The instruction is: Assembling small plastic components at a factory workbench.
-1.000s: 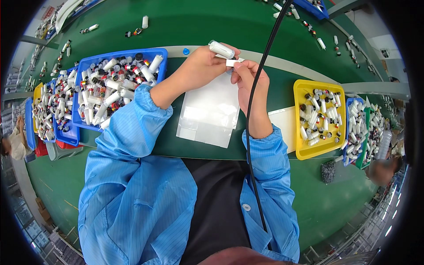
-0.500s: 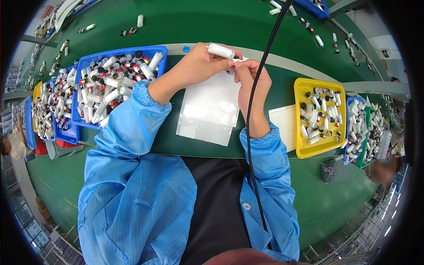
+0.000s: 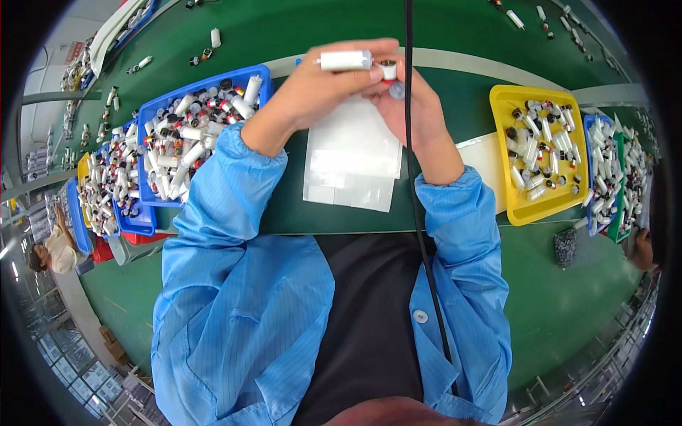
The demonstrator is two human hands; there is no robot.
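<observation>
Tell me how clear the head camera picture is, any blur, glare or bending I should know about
Head view: strong fisheye, so the green table edge bows and the corners go black. Light is even and bright, shadows soft. The left hand, right hand and white cylinder they hold are sharp. The blue tray and yellow tray show clearly; things near the rim are squeezed and small.

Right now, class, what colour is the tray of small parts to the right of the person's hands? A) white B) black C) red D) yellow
D: the tray beside the right hand is yellow, holding small white and black cylinders.
</observation>
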